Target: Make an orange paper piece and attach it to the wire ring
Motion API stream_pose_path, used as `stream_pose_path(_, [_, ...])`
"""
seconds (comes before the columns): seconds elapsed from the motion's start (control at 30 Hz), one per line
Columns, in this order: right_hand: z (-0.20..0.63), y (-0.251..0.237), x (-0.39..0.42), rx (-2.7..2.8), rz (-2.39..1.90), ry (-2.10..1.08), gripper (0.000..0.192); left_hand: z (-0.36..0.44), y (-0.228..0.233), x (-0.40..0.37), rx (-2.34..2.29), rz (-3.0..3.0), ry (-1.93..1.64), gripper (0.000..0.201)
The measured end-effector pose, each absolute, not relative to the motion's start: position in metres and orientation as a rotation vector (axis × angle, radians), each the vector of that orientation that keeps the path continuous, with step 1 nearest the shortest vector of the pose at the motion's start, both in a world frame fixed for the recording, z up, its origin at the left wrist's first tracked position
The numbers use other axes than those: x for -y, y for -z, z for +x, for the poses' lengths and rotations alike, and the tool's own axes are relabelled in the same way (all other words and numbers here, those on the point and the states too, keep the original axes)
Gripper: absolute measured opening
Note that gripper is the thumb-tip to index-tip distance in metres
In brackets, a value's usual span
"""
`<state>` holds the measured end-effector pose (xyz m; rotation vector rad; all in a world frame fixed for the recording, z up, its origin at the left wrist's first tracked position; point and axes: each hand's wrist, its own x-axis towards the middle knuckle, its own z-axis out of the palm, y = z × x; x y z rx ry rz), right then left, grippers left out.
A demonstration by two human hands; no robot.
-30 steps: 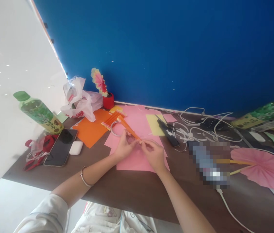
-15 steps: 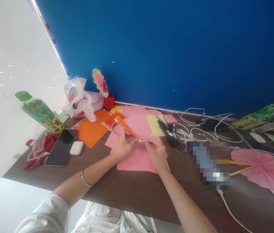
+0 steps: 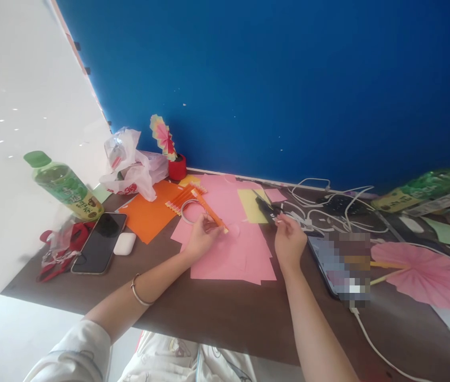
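The left hand (image 3: 200,240) pinches a folded orange paper strip (image 3: 210,211) above the pink paper sheets (image 3: 241,254) on the brown worktop (image 3: 217,313) — the right hand (image 3: 288,241), fingers loosely curled and holding nothing that shows, hovers beside black scissors (image 3: 267,208) and tangled white cables (image 3: 328,212).

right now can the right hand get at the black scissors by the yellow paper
Probably yes: the right hand hovers just beside the black scissors, fingers toward them, with nothing between; only loose white cables lie nearby.

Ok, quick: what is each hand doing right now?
Left hand: closed on the folded orange paper strip, over the pink paper.
Right hand: holds nothing clear, fingers curled, next to the black tool; contact cannot be told.
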<state>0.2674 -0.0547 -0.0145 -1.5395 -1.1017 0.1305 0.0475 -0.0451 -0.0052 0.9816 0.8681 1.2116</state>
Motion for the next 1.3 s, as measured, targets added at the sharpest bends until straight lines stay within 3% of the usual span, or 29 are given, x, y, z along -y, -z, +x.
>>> stream_pose_path(0.23, [0.268,0.021,0.053,0.974,-1.420,-0.431,0.030,0.042,0.011,0.037,-0.895,0.959,-1.203,0.036])
stream_pose_path(0.53, [0.265,0.029,0.045,1.597,-1.643,0.030,0.021,0.041,0.016,0.036,-0.859,1.018,-1.231,0.037])
stream_pose_path(0.73, [0.255,0.028,0.037,1.799,-1.626,-0.051,0.021,0.042,0.016,0.035,-0.838,1.109,-1.241,0.034])
stream_pose_path(0.97, [0.256,0.033,0.030,1.673,-1.661,-0.108,0.019,0.042,0.019,0.033,-0.841,1.116,-1.201,0.034])
stream_pose_path(1.3, [0.253,0.032,0.031,1.819,-1.669,-0.009,0.021,0.040,0.016,0.035,-0.820,1.165,-1.200,0.028])
